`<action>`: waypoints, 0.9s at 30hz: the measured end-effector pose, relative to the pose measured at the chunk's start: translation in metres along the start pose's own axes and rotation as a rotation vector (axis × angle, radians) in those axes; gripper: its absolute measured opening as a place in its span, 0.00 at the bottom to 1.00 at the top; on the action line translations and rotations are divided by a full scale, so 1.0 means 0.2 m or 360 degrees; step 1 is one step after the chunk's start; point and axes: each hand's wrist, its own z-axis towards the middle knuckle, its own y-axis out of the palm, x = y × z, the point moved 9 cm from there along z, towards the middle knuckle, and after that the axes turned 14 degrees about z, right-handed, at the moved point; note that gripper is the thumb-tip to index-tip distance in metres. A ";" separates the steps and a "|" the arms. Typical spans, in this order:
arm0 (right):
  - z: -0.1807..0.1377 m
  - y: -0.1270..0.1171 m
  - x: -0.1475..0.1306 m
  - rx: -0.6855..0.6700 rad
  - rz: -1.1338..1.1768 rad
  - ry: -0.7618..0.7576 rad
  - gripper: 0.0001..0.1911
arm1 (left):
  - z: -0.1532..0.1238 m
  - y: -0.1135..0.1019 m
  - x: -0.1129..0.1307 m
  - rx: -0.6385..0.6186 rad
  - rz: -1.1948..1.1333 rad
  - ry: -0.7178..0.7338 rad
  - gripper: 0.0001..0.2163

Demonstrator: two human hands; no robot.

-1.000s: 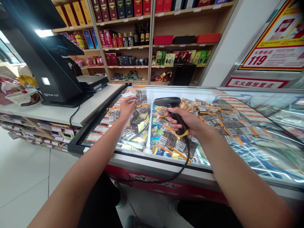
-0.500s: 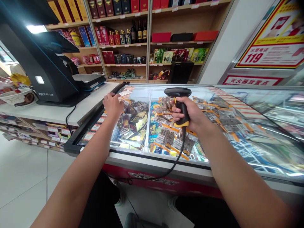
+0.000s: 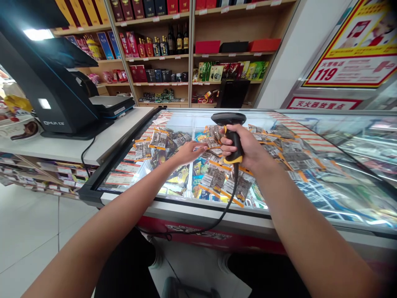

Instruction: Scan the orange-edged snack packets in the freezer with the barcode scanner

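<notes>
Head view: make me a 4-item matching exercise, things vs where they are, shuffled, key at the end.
Things
1. Scanner
2. Left hand
3. Register
4. 119 poster

Places
A. On the white counter
B. Over the chest freezer, fingertips near the orange-edged packets
C. Upper right of the picture
D. Gripped by its handle in the right hand

Pairs: 1-D, 2-B, 3-A, 4-C
</notes>
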 end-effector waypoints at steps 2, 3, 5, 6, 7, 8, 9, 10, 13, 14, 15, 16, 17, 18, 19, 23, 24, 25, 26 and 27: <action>0.00 0.00 0.00 -0.0006 0.0004 0.0003 0.11 | 0.00 -0.01 -0.03 0.0017 -0.0103 -0.0082 0.15; 0.00 0.00 0.00 -0.0003 0.0007 0.0007 0.11 | -0.01 -0.02 -0.05 0.0023 -0.0175 -0.0143 0.14; 0.00 0.00 0.01 0.0016 0.0011 0.0022 0.10 | -0.02 -0.04 -0.10 0.0054 -0.0323 -0.0263 0.12; -0.01 0.00 0.01 0.0031 0.0014 0.0031 0.10 | -0.03 -0.06 -0.12 0.0092 -0.0380 -0.0326 0.11; -0.01 -0.01 0.02 0.0044 0.0015 0.0049 0.11 | -0.03 -0.08 -0.15 0.0139 -0.0418 -0.0393 0.10; -0.01 -0.01 0.03 0.0055 0.0013 0.0076 0.11 | -0.05 -0.11 -0.19 0.0200 -0.0441 -0.0463 0.10; -0.01 -0.01 0.04 0.0061 0.0007 0.0111 0.11 | -0.06 -0.14 -0.23 0.0286 -0.0460 -0.0535 0.11; -0.01 -0.02 0.06 0.0060 -0.0005 0.0148 0.11 | -0.07 -0.18 -0.27 0.0396 -0.0479 -0.0604 0.11; -0.01 -0.01 0.12 0.0019 -0.0073 0.0275 0.12 | -0.13 -0.30 -0.38 0.0786 -0.0558 -0.0744 0.12; -0.01 -0.01 0.13 -0.0008 -0.0096 0.0305 0.12 | -0.14 -0.33 -0.41 0.0899 -0.0584 -0.0766 0.13; -0.01 0.00 0.15 -0.0037 -0.0118 0.0326 0.13 | -0.16 -0.36 -0.43 0.0980 -0.0604 -0.0778 0.13; -0.01 0.01 0.16 -0.0065 -0.0136 0.0334 0.14 | -0.17 -0.38 -0.44 0.1031 -0.0616 -0.0783 0.13; -0.01 0.01 0.17 -0.0091 -0.0151 0.0331 0.15 | -0.17 -0.39 -0.45 0.1064 -0.0624 -0.0782 0.14; -0.01 0.02 0.17 -0.0114 -0.0165 0.0317 0.15 | -0.17 -0.40 -0.45 0.1080 -0.0627 -0.0775 0.13; -0.01 0.03 0.17 -0.0133 -0.0177 0.0301 0.15 | -0.18 -0.40 -0.45 0.1087 -0.0623 -0.0761 0.13; -0.01 0.04 0.16 -0.0164 -0.0197 0.0274 0.16 | -0.17 -0.40 -0.42 0.1099 -0.0566 -0.0710 0.11; -0.01 0.04 0.16 -0.0162 -0.0199 0.0275 0.16 | -0.17 -0.40 -0.42 0.1092 -0.0556 -0.0714 0.11; -0.01 0.03 0.16 -0.0160 -0.0200 0.0278 0.16 | -0.17 -0.39 -0.42 0.1077 -0.0548 -0.0725 0.11; -0.01 0.03 0.16 -0.0160 -0.0197 0.0276 0.16 | -0.17 -0.39 -0.42 0.1057 -0.0530 -0.0734 0.12; -0.01 0.03 0.16 -0.0161 -0.0190 0.0273 0.16 | -0.16 -0.40 -0.43 0.1038 -0.0484 -0.0737 0.12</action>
